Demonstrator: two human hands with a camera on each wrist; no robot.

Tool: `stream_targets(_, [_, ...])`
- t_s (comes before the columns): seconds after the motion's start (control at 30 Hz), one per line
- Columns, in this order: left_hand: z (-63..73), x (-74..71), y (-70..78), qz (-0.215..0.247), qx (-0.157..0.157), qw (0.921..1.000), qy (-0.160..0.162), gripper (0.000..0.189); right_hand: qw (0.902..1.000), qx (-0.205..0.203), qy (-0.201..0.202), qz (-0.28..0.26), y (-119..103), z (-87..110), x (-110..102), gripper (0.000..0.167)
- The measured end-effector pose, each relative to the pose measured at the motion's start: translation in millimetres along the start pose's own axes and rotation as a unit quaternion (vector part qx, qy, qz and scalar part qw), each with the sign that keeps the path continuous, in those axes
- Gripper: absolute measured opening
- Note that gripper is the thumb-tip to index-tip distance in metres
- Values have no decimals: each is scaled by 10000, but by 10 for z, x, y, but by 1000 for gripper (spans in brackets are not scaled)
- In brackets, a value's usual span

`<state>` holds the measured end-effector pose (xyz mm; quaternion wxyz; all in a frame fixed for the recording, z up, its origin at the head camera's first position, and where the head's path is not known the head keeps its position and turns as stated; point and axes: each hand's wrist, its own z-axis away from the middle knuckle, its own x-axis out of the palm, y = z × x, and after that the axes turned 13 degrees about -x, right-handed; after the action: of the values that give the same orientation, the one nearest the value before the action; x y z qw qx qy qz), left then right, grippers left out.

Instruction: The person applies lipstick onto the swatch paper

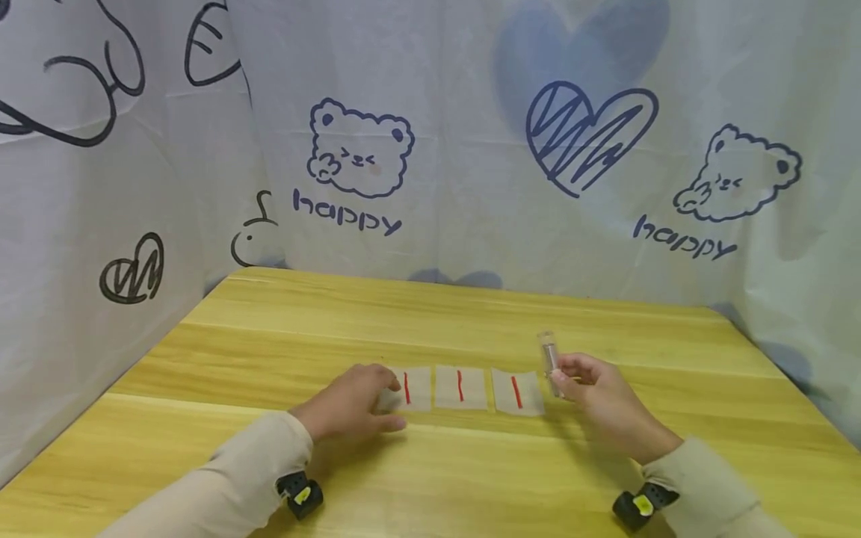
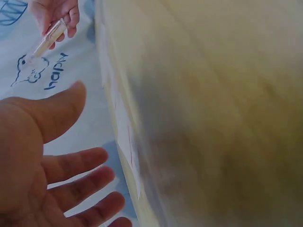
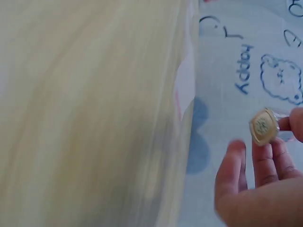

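Observation:
My right hand [image 1: 599, 392] pinches a slim lipstick-like tube [image 1: 549, 360] between thumb and fingers, held upright with a slight tilt above the table. Its upper end is clear. In the right wrist view the squarish beige base of the tube [image 3: 262, 126] faces the camera and bears small lettering. Three pale paper squares lie in a row: a left square [image 1: 420, 388], a middle square [image 1: 444, 385] and a right square [image 1: 501, 396], each with one red stroke. My left hand [image 1: 356, 403], fingers spread and relaxed, hovers at the left square and covers part of its left side.
The squares lie on a yellow wood-grain table [image 1: 457, 471]. White cloth [image 1: 464, 224] with drawn bears, hearts and lettering hangs along the back and both sides. Each wrist wears a black strap camera, one on the left [image 1: 301, 495] and one on the right [image 1: 642, 508].

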<state>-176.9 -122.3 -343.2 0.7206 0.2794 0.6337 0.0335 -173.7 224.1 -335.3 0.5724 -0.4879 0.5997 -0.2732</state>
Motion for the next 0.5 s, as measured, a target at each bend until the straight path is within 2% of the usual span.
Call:
stream_targets(0.07, [3,11,2,-270,62,9996,-109,48,9993,-13,12,376,50,-7,-43,38])
stream_targets(0.17, [4,27,9,-464,3,9985,-294,46,9980,-35,-57,630,115,-18,-89,30])
stream_targets(0.3, [9,32,8,-506,-135,9976,-451,44,9951,30,-231,960,181,-34,-125,18])
stream_targets(0.5, [24,19,-8,-496,-245,9970,-550,44,9896,124,-580,1310,255,-38,-124,17])
